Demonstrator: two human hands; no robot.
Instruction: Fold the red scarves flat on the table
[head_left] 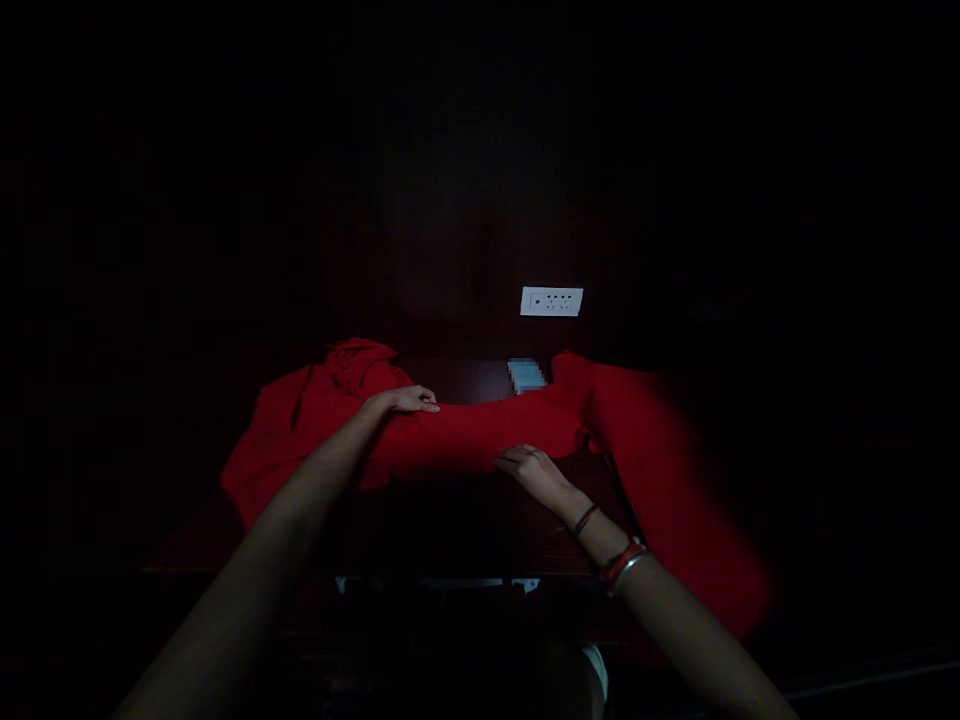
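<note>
A large red cloth (480,425), perhaps a garment, lies across a dark table. A narrow strip runs through its middle, with wider parts bunched at the left and spread at the right. On the far edge of the strip is my left hand (409,400), its fingers and thumb closed on the fabric. My right hand (531,470) rests at the near edge of the strip, fingers stretched out and touching the cloth. Bands and a bracelet (626,565) circle my right wrist.
A small pale blurred item (526,375) lies on the table behind the cloth. Above it, a white socket panel (551,302) is set in the dark wall. The table's front edge (375,573) runs below my hands. The surroundings are very dark.
</note>
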